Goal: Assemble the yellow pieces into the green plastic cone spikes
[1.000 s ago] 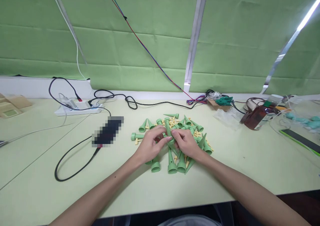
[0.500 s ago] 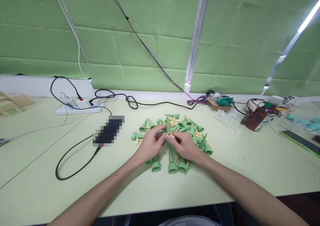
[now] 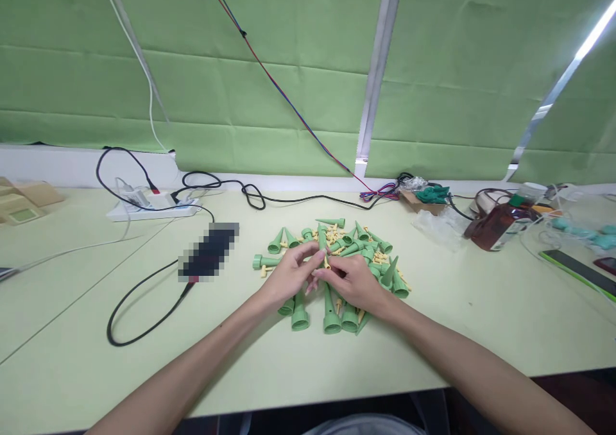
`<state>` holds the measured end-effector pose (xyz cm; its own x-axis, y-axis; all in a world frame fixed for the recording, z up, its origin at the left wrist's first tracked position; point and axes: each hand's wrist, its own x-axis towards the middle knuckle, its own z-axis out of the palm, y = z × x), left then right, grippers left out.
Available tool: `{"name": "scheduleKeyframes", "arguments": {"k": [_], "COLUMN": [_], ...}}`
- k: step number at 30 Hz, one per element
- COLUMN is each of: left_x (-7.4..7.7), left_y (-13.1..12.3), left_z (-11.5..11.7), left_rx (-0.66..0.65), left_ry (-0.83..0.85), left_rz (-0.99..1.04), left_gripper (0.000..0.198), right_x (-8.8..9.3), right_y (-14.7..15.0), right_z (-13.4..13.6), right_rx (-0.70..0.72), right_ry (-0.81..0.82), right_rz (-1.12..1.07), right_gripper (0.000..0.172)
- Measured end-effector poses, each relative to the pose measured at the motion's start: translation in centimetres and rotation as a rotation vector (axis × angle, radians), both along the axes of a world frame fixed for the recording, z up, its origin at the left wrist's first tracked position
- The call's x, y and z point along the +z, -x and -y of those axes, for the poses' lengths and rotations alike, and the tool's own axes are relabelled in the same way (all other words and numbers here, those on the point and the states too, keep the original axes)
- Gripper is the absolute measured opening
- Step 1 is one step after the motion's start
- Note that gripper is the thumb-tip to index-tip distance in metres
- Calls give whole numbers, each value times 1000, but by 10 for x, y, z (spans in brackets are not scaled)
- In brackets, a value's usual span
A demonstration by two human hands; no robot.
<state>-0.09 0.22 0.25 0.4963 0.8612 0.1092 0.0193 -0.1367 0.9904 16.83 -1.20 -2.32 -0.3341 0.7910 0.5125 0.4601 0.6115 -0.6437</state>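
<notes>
Both hands meet over a heap of green plant watering spikes and small yellow valves. My left hand is closed around one green watering spike, whose pointed end faces away from me. A yellow valve sits against that spike, between the thumbs. My right hand pinches this valve, its fingers curled and partly hidden. More loose spikes lie just below the hands, wide ends toward me.
A cabled, pixelated dark device lies to the left, below a white power strip. At the right are a brown bottle, a clear plastic bag, and a green-edged phone. Black cable runs along the back.
The held spike has tilted, its point less upright than before. The yellow valve between the hands shows more plainly, and the left fingers have shifted slightly around the spike.
</notes>
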Motion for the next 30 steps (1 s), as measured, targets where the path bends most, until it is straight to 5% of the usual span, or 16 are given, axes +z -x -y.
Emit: {"name": "scheduleKeyframes", "arguments": {"k": [30], "left_x": [-6], "left_y": [1], "left_z": [-1], "left_rx": [-17], "left_ry": [8], "left_rz": [-29], "left_gripper": [39], "right_x": [-2], "right_y": [5], "right_z": [6], "right_rx": [-45], "right_ry": [11], "right_rz": [59], "right_gripper": [48]}}
